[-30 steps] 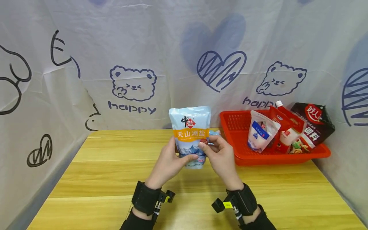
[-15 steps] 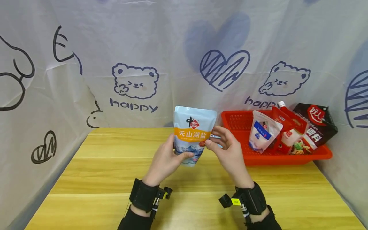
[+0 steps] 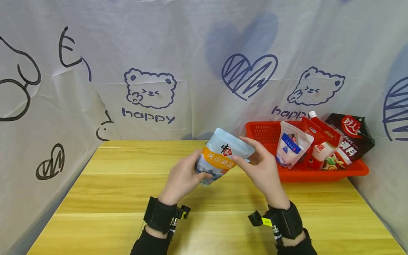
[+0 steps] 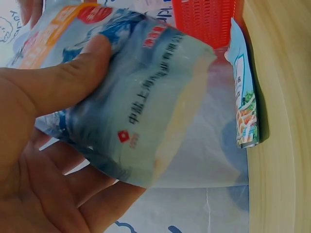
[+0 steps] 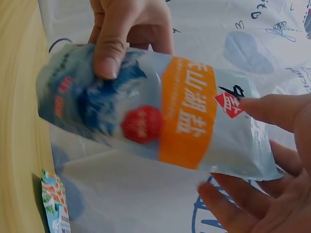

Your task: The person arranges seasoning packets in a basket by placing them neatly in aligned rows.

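Note:
A light-blue salt pouch point(image 3: 218, 157) with an orange band and a mountain picture is held tilted above the table, its top leaning right. My left hand point(image 3: 183, 177) grips its lower left part, thumb across the front and fingers behind. At the upper right end is my right hand point(image 3: 262, 166); its thumb touches the front near the red logo and its fingers reach behind the top edge. The right wrist view shows the salt pouch point(image 5: 146, 107) with the right hand's lower fingers spread apart. Another light-blue packet point(image 4: 245, 92) with a food picture stands on the table beyond.
A red plastic basket point(image 3: 259, 134) stands at the back right. It holds a white-and-blue pouch point(image 3: 291, 145), red packets point(image 3: 322, 145), one white-capped, and a black seasoning bag point(image 3: 349, 138). A drawn-on white cloth point(image 3: 197, 63) hangs behind the wooden table point(image 3: 121, 191).
The salt pouch has tipped from upright to leaning right and dropped slightly. My right hand has moved from its lower right side up to the top end; the left hand keeps its hold.

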`<action>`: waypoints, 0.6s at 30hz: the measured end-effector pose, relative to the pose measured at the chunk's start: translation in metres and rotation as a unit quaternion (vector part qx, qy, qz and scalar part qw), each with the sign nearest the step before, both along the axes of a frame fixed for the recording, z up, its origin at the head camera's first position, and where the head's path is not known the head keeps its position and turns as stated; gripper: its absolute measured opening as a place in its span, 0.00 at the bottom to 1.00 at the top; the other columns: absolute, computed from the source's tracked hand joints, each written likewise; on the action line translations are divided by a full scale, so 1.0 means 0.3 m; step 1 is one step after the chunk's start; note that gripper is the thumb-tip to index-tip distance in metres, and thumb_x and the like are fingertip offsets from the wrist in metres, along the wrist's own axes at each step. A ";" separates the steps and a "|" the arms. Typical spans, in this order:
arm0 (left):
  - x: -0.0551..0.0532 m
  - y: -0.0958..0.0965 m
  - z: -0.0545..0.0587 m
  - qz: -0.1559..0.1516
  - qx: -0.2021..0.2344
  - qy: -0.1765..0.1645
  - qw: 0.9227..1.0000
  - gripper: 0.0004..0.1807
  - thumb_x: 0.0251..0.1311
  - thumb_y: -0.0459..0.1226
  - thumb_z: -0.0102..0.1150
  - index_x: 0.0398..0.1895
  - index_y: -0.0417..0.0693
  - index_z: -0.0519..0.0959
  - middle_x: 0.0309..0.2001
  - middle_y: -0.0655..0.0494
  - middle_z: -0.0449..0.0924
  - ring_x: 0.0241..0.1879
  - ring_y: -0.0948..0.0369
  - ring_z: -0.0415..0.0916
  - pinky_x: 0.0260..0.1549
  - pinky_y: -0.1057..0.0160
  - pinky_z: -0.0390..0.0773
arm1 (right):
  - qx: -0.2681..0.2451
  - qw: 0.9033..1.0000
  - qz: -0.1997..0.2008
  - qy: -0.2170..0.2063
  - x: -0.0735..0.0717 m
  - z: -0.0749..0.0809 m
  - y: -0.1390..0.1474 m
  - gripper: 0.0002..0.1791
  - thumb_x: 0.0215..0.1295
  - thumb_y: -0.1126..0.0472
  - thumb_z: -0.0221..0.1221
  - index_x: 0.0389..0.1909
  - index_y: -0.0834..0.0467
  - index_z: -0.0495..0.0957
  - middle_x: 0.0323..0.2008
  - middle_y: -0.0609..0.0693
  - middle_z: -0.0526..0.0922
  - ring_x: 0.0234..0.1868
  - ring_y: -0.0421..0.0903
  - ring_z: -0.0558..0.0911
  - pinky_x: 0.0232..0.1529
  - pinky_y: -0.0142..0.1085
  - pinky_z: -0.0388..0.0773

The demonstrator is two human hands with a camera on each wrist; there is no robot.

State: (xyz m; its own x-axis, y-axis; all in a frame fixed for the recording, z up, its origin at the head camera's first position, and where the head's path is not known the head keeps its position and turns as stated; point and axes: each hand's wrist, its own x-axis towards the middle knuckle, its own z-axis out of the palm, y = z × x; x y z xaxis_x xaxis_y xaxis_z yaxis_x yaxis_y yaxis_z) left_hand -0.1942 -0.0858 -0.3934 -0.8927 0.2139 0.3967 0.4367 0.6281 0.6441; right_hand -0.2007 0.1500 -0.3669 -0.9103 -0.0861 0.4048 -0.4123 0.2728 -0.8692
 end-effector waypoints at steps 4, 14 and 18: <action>-0.002 0.000 -0.005 -0.003 -0.023 0.003 1.000 0.34 0.48 0.31 0.81 0.62 0.47 0.80 0.51 0.49 0.87 0.47 0.52 0.85 0.45 0.48 0.86 | 0.054 0.998 -0.003 -0.014 -0.004 -0.004 0.012 0.24 0.65 0.57 0.73 0.60 0.56 0.82 0.55 0.55 0.86 0.51 0.54 0.85 0.50 0.45 0.87; -0.001 0.003 -0.006 -0.027 -0.082 0.003 0.996 0.30 0.48 0.31 0.81 0.58 0.52 0.84 0.50 0.52 0.87 0.43 0.56 0.85 0.40 0.54 0.86 | 0.153 0.986 0.060 -0.015 -0.014 -0.025 0.012 0.14 0.64 0.57 0.73 0.45 0.61 0.85 0.39 0.53 0.88 0.35 0.47 0.83 0.38 0.39 0.88; -0.002 0.003 -0.011 -0.042 -0.068 -0.012 0.997 0.31 0.49 0.30 0.80 0.60 0.50 0.83 0.50 0.52 0.87 0.44 0.56 0.84 0.42 0.54 0.85 | 0.147 0.988 0.046 0.015 -0.012 -0.028 0.005 0.09 0.62 0.60 0.74 0.37 0.60 0.84 0.29 0.49 0.83 0.29 0.45 0.79 0.29 0.31 0.81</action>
